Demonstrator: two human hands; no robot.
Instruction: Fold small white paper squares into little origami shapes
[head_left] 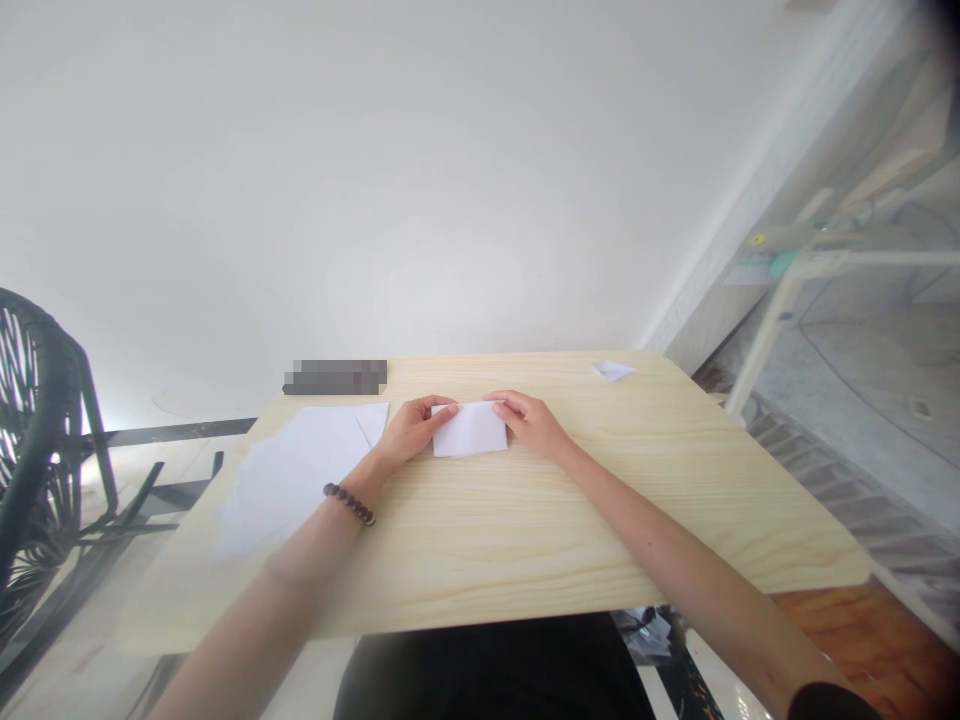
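A small folded sheet of white paper (470, 432) lies at the middle of the table between my two hands. My left hand (411, 428) grips its upper left corner, thumb on top and fingers behind. At the upper right corner, my right hand (531, 422) pinches the paper the same way. The fingers under and behind the paper are partly hidden. Left of my left hand, larger sheets of white paper (292, 480) lie flat, partly covered by my left forearm. A beaded bracelet circles my left wrist.
The pale wooden table (465, 560) stands against a white wall. A small folded white paper piece (612, 371) sits near its far right corner. At the far left edge lies a dark pixelated object (335, 377). A dark woven chair (45, 430) stands to the left.
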